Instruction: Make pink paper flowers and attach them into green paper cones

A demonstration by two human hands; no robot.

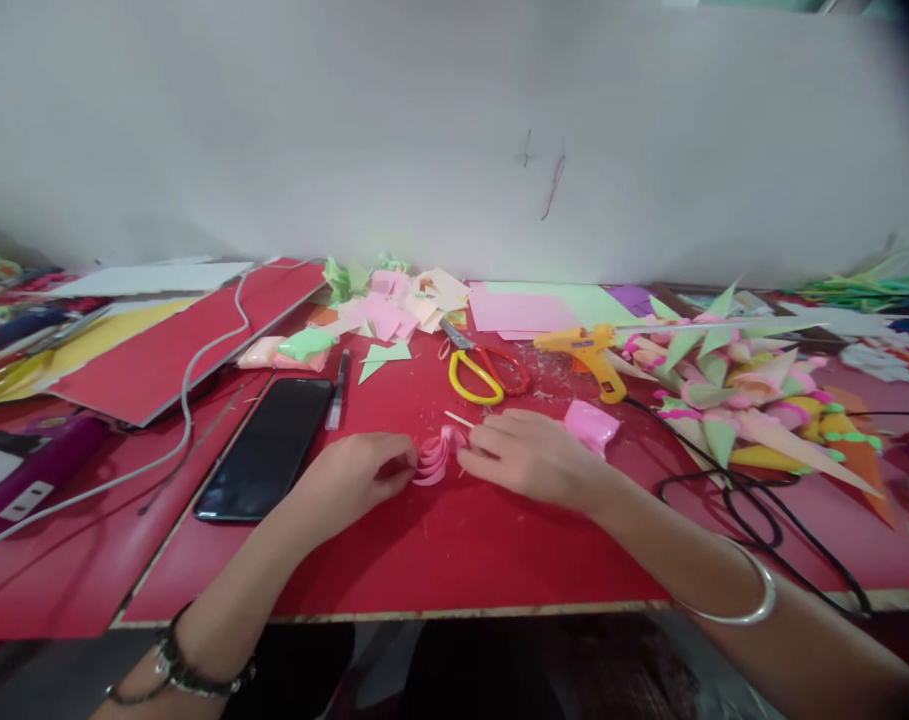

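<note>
A small pink piece with curved ridges (434,458), perhaps soft clay, lies on the red tabletop between my hands. My left hand (364,468) is closed, its thumb and fingertips pinching the left edge of the piece. From the fingers of my right hand (533,455) a thin white stick (459,419) pokes out to the left. The right fingertips are bent close to the piece's right side; whether they touch it I cannot tell. Just behind that hand sits a shiny pink packet (592,426). Scissors with yellow and red handles (478,378) rest beyond my hands.
Left stands a black phone (268,450) beside a pen (338,390). A yellow glue gun (585,355) trails a black cable (754,490). Paper cones (724,390) pile at right, paper scraps (394,305) at the back. A white cable (191,380) crosses a red board (176,345).
</note>
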